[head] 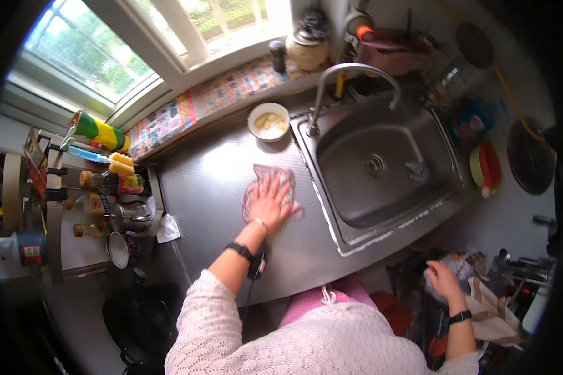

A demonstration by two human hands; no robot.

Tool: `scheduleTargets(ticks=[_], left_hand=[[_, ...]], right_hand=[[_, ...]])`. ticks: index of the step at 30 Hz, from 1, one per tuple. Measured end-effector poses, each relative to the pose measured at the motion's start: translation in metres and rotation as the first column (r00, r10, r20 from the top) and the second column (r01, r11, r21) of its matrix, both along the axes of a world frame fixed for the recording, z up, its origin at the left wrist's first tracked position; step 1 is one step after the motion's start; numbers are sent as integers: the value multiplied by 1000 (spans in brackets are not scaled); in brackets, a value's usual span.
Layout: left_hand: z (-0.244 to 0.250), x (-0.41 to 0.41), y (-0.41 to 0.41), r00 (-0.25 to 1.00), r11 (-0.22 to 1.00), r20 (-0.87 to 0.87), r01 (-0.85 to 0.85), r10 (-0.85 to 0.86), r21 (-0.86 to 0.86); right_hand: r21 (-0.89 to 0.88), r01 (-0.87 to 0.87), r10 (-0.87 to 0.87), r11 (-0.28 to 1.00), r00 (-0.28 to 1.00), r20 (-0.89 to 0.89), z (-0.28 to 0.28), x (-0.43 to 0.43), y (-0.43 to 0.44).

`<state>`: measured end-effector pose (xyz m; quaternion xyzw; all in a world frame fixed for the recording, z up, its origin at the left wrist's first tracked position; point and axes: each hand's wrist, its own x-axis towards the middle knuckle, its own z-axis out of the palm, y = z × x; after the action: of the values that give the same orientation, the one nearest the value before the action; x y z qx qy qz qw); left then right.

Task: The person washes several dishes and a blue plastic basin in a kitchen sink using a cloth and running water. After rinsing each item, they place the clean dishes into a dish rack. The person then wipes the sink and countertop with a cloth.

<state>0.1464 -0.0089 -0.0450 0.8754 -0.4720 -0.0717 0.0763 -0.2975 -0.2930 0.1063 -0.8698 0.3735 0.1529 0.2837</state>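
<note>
My left hand [270, 201] lies palm down with fingers spread on a thin, pinkish cleaning cloth [284, 174], pressing it flat against the stainless steel countertop [216, 211]. Parts of the cloth show beyond the fingertips and on both sides of the hand. Off to the right, below the counter's front edge, my right hand [443, 280] hangs in the air with nothing seen in it, its fingers loosely bent. Behind the cloth, near the window ledge, stands a white bowl [268, 122] with pale pieces of food in it.
Right of the cloth is a steel sink [380, 187] with an arched faucet [356, 66] and a crumpled clear scrap [417, 171]. A rack [54, 220] of bottles stands at the left, beside a folded white paper [169, 228]. A black device [257, 266] with a cord lies near my left wrist.
</note>
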Motion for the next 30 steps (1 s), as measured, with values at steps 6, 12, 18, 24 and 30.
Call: scheduleTargets(ticks=[6,12,18,24,30], left_hand=[[11,-157,39,921,928,-148,370,-360,48],[4,-136,-15,840,846,-95,529,-534,-69],[7,-61,-91,979,980,114,180,-170,-89],[27,-185,-128,803,831,-262,556,-536,4],[23,-234,-290,582,583,-29,810,-813,-66]], right_hand=[[41,-29,27,999,999,33,-15,-5,-6],[41,-69,68,997,997,24,-30,-15,-15],[54,-57,54,997,997,63,-35,-36,-43],[132,103,-121,986,984,130,-72,-91,-84],[165,176,-193,970,977,89,-73,-123,-110]])
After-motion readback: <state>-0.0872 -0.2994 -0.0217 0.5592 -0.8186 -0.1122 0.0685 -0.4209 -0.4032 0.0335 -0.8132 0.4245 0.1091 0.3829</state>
